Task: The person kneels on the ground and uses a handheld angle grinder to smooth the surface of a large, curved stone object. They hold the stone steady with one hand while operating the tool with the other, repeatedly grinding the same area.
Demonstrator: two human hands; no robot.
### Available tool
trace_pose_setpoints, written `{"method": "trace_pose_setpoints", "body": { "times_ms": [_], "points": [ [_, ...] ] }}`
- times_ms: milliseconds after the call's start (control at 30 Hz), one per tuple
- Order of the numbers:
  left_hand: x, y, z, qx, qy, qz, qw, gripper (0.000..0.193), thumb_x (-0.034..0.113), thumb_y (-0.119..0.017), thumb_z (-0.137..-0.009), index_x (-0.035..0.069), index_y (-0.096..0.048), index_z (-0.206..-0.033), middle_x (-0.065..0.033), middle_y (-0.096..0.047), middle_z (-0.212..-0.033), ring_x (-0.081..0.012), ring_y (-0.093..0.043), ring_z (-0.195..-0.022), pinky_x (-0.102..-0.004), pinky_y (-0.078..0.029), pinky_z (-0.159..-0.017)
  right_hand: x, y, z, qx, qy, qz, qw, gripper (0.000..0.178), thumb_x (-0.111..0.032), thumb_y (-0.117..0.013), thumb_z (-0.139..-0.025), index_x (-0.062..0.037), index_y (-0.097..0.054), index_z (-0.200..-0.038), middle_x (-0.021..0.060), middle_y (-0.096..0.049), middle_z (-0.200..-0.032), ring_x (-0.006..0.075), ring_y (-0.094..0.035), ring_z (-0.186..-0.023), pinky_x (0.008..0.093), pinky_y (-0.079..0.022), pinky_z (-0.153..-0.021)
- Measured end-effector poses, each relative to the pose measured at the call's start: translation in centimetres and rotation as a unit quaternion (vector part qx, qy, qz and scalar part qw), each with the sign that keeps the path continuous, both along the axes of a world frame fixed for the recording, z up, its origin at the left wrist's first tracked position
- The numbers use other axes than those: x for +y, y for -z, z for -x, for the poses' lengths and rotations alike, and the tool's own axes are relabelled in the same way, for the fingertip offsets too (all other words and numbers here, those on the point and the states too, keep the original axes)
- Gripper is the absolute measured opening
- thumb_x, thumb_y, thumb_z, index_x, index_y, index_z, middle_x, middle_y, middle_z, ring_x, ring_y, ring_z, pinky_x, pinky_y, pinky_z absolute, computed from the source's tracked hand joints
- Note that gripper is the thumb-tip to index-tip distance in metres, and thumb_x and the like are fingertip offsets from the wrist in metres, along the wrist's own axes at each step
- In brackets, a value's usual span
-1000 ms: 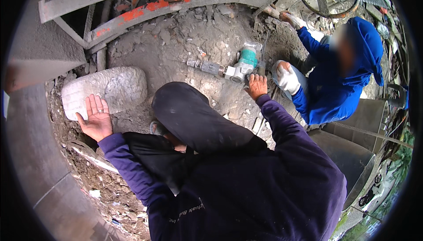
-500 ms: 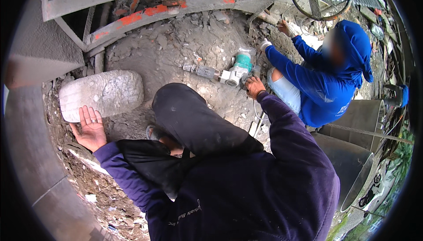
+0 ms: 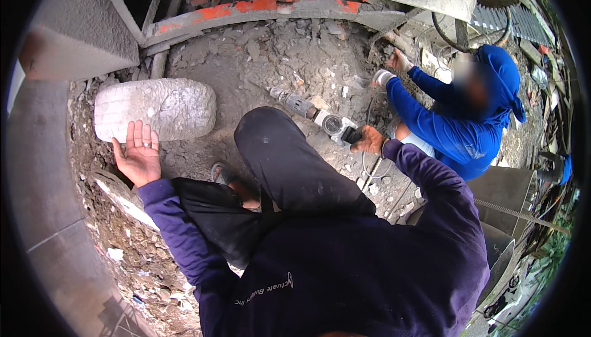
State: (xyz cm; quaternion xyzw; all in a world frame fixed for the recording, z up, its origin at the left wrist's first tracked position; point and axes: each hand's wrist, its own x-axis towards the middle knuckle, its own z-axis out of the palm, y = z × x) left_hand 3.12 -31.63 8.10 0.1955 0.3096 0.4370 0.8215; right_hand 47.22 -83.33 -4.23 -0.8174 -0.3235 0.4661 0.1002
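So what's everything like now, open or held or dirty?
Power tool: held, nose pointing toward the picture's upper left.
Right hand: closed around the tool's rear handle.
Left hand: open, palm up, empty.
Pale bundle: lying down, dusty.
Curved metal bar: patchily red.

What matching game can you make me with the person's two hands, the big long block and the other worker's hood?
1. Left hand
2. Right hand
3. Oblong block
4. Co-worker's hood

A. Bright blue
B. On the rotary hammer drill
C. Palm up, fingers stretched out
D. Whitish grey

Right pairs: 1-C, 2-B, 3-D, 4-A
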Motion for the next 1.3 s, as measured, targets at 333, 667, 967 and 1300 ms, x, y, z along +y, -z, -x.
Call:
{"method": "trace_pose_setpoints", "body": {
  "times_ms": [333,667,967,1300],
  "points": [
    [-2.0,-1.6,-4.8,0.097,0.031,-0.018,0.995,0.062,0.053,-0.057,-0.104,-0.001,-0.061,-0.133,-0.0151,-0.071,-0.121,-0.0271,-0.07,-0.105,-0.0393,-0.056,-0.091,12.7,-16.7,10.3,0.33,0.334,-0.1,0.877,0.03,-0.027,-0.078,-0.093,0.0,-0.076,-0.107,0.0043,-0.072,-0.085,0.0105,-0.062,-0.071,0.0269,-0.049,-0.068],
    [9.9,-0.9,-4.8,0.392,-0.011,-0.169,0.905,0.071,0.055,-0.069,-0.097,0.002,-0.054,-0.142,-0.0119,-0.067,-0.13,-0.0205,-0.065,-0.113,-0.0367,-0.05,-0.093,25.0,-24.4,4.8,0.411,0.175,-0.262,0.856,0.062,-0.043,-0.073,-0.097,0.0083,-0.061,-0.13,0.0134,-0.07,-0.108,0.0175,-0.067,-0.085,0.0307,-0.054,-0.074],
    [24.5,6.9,-3.7,0.767,-0.092,-0.373,0.514,0.069,0.063,-0.069,-0.091,0.007,-0.069,-0.13,-0.0216,-0.069,-0.132,-0.0415,-0.063,-0.124,-0.0503,-0.046,-0.108,30.2,-27.9,4.5,0.328,0.163,-0.182,0.913,0.058,-0.003,-0.076,-0.09,0.0003,-0.051,-0.142,0.006,-0.065,-0.114,0.0112,-0.061,-0.081,0.0274,-0.052,-0.071],
    [29.6,9.1,-4.6,0.872,-0.005,-0.31,0.379,0.068,0.071,-0.054,-0.096,0.017,-0.067,-0.136,-0.0158,-0.063,-0.145,-0.0361,-0.046,-0.146,-0.0593,-0.031,-0.118,27.6,-27.4,5.1,0.043,0.096,-0.131,0.986,0.043,-0.019,-0.086,-0.085,0.0036,-0.069,-0.118,0.0118,-0.074,-0.103,0.0184,-0.067,-0.097,0.0346,-0.051,-0.091]
  ]
}}
